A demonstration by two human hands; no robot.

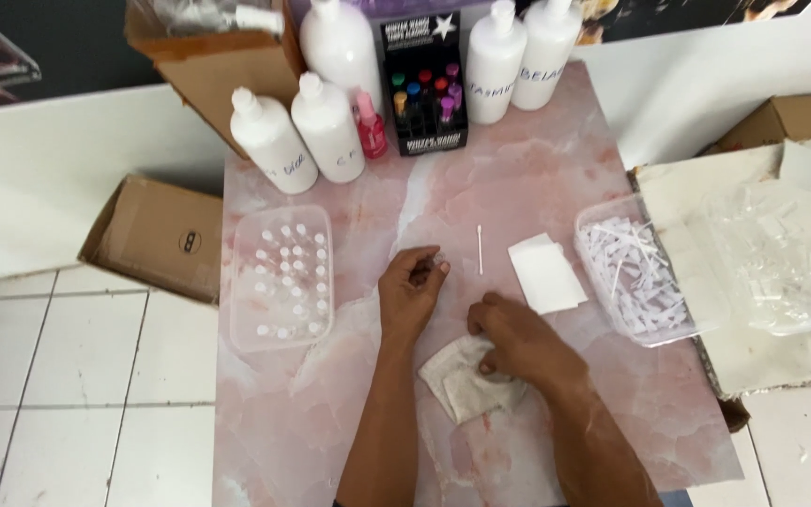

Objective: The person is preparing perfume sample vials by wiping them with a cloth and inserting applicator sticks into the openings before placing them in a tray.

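crumpled grey cloth (466,383) under right hand (518,338) grip, pressed together; left hand (408,293) pinching tiny clear vial (436,262).

Pink marble table (537,178) w/ bottles (328,127), trays (282,277)

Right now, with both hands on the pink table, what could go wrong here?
1. The left hand pinches something tiny and clear; it could slip and be hard to find on the table.
2. The thin white stick lies loose near that hand, so a careless move may knock it away.
3. The right hand presses a cloth; dragging it might sweep the white paper aside.
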